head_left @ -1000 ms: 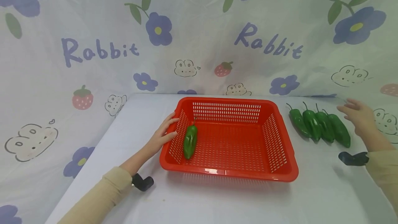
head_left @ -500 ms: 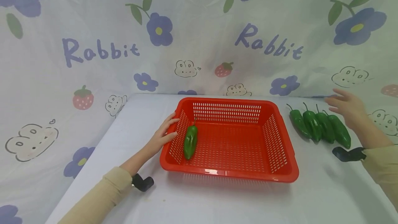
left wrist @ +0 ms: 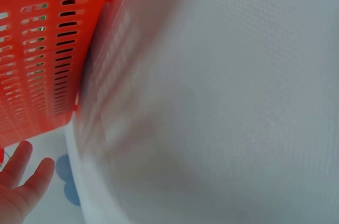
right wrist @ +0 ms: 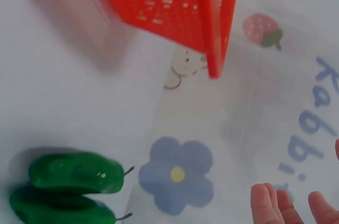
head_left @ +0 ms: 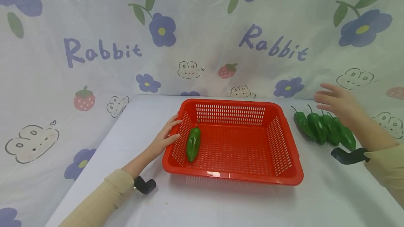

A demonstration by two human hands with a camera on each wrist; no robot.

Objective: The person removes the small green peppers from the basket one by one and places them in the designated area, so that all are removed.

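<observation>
A red plastic basket (head_left: 233, 175) with slotted walls stands on the table. Inside it, along the left wall, lies one green pepper (head_left: 193, 144). My left hand (head_left: 162, 136) rests on the basket's left rim with its fingers extended; the left wrist view catches two fingertips (left wrist: 39, 176) beside the basket's outer wall. Right of the basket, several green peppers (head_left: 304, 124) lie side by side, stems pointing to the back. Over the rightmost ones hovers my right hand (head_left: 339, 106), holding nothing, its fingers stretched leftward. It partly covers those peppers in the head view.
A white cloth covers the table (head_left: 189, 209). Behind it hangs a patterned curtain (head_left: 205, 27) with flowers, strawberries and rabbits. Each wrist carries a black strap mount, such as the right wrist mount (head_left: 348, 156).
My right hand has moved left and slightly up, from beside the row of peppers to above it. My left hand, the basket and the peppers have stayed in place.
</observation>
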